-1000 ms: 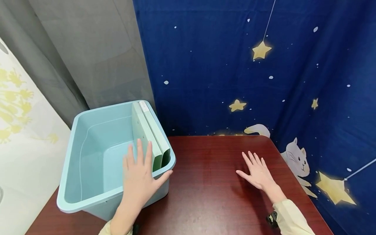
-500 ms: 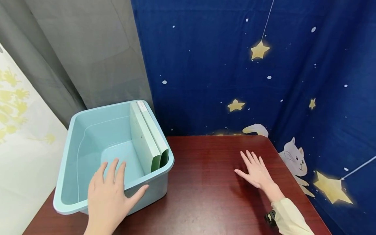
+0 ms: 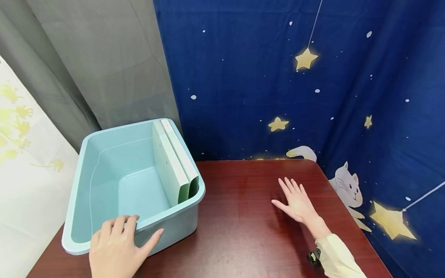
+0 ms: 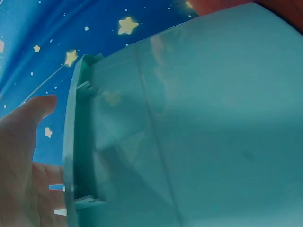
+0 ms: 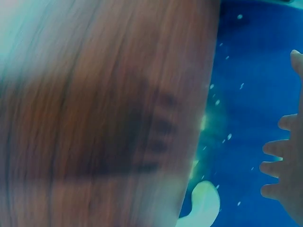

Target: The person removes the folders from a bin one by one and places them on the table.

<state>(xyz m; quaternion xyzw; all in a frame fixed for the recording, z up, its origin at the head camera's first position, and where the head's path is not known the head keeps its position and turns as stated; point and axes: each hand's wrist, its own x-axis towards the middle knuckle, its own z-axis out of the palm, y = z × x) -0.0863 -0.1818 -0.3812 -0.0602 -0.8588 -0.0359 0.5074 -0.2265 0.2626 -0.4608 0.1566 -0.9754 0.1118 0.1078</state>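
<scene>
White cloth printed with yellow sprays [image 3: 21, 185] hangs at my far left, beside a plain grey curtain [image 3: 107, 58]. Next comes my left hand [image 3: 112, 247]: within the last second it has moved left and nearer, from beside the folders to the near rim of a pale blue, rectangular plastic tub [image 3: 167, 213]. Its fingers [image 3: 119, 226] reach over that rim while the thumb stands apart outside; I cannot tell whether they are closed on it. The tub sits on the left of a glossy, reddish-brown table [image 3: 233, 235], and inside it two slim, pale green folders [image 3: 175, 158] stand on edge, side by side along the right wall. Neither tub nor folders look shifted, so I judge that my work has passed from the folders to the tub itself. Farther right, my right hand [image 3: 297, 204] holds nothing, fingers spread above the table, barely changed in place and well apart from my left. Beyond, on the far side and right, hangs a dark blue curtain with yellow stars [image 3: 240, 77]
</scene>
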